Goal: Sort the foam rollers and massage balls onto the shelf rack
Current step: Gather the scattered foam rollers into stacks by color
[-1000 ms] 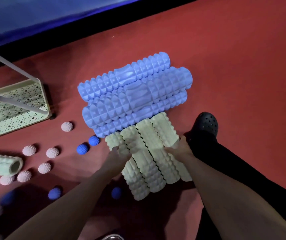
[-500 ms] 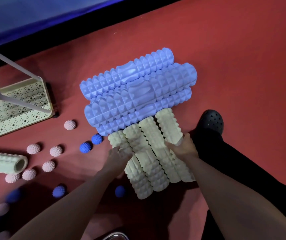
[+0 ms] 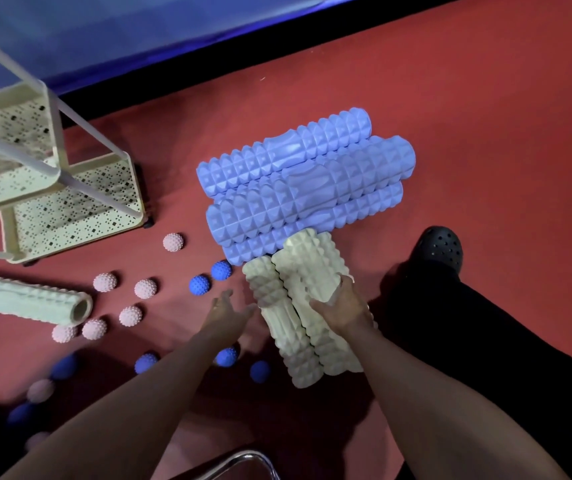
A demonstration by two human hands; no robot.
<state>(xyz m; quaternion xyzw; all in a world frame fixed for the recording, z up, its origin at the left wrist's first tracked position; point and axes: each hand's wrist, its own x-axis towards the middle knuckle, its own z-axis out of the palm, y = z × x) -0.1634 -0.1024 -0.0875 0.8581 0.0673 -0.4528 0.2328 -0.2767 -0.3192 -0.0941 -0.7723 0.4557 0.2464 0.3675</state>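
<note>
With the right hand point(image 3: 341, 306) gripping one cream roller point(image 3: 315, 268) raised off the floor pile beside the blue rollers point(image 3: 305, 181) and the left hand point(image 3: 225, 311) open and empty, a one-handed lift could topple neighbouring rollers onto the massage balls point(image 3: 199, 284).

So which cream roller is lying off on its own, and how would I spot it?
Start at the cream perforated shelf rack at the left. Just below it on the red floor lies the lone cream roller, with pink spiky balls near its open end. Unlike the other cream rollers stacked by the right hand, it lies alone, hollow end showing.
</note>
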